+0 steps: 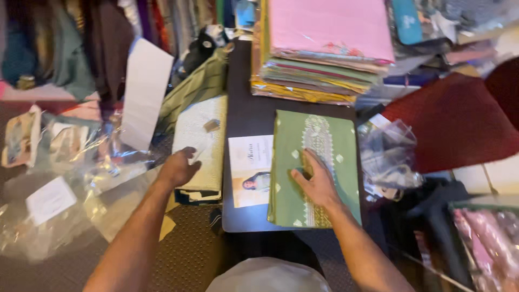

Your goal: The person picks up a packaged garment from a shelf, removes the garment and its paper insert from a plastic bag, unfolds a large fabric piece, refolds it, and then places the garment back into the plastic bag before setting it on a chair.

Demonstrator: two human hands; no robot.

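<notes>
A folded green cloth [330, 140] with pale embroidery lies on a dark low table [246, 113]. My right hand [316, 181] rests flat on it, fingers spread over the embroidered strip. My left hand [178, 167] reaches left of the table onto a folded cream cloth [203, 135] in clear wrap, fingers curled at its edge; whether it grips the wrap is unclear. A printed card [250, 170] with a picture of a person lies on the table between the two cloths.
A tall stack of folded cloths [319, 48], pink on top, stands at the table's far end. Clear plastic bags [65, 178] litter the floor at left; crumpled plastic [386, 157] sits right of the table. A red cushion [459, 119] is at right.
</notes>
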